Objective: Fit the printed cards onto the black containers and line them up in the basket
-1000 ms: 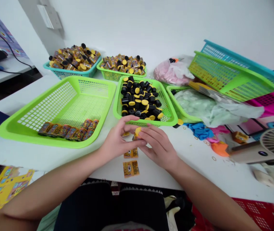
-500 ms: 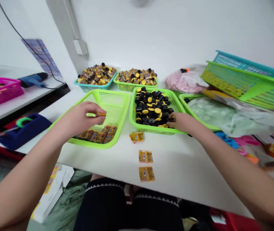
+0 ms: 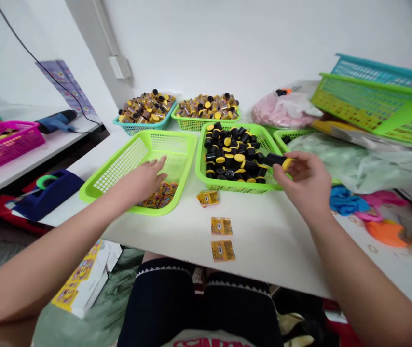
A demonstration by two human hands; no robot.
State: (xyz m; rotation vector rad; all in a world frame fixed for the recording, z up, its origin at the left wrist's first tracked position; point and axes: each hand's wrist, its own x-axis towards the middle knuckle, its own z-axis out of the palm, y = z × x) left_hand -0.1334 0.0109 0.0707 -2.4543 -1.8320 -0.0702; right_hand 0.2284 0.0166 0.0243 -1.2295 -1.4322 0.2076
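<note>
My right hand [image 3: 303, 180] pinches a black tube with a yellow cap [image 3: 278, 161] between thumb and fingers, just beyond the right rim of a lime-green basket [image 3: 238, 188]. That basket is heaped with loose black tubes with yellow caps [image 3: 233, 156]. My left hand [image 3: 143, 180] hovers with fingers apart inside another lime-green basket [image 3: 170, 149], holding nothing visible. Right by its fingertips lies a short row of wrapped tubes [image 3: 158, 195], partly hidden by the hand. Several small printed yellow labels [image 3: 222, 238] lie on the white table [image 3: 264, 246] between my hands.
Two baskets of wrapped tubes [image 3: 144, 115] stand at the back. Stacked lime and teal baskets [image 3: 372, 96] and plastic bags [image 3: 350, 164] crowd the right. To the left are a magenta basket [image 3: 5, 149] and a blue tape dispenser [image 3: 50, 195].
My right hand has lifted a capped tube from the black-tube basket and moved right. My left hand has dropped lower toward the wrapped row, and the small yellow-capped item it held no longer shows.
</note>
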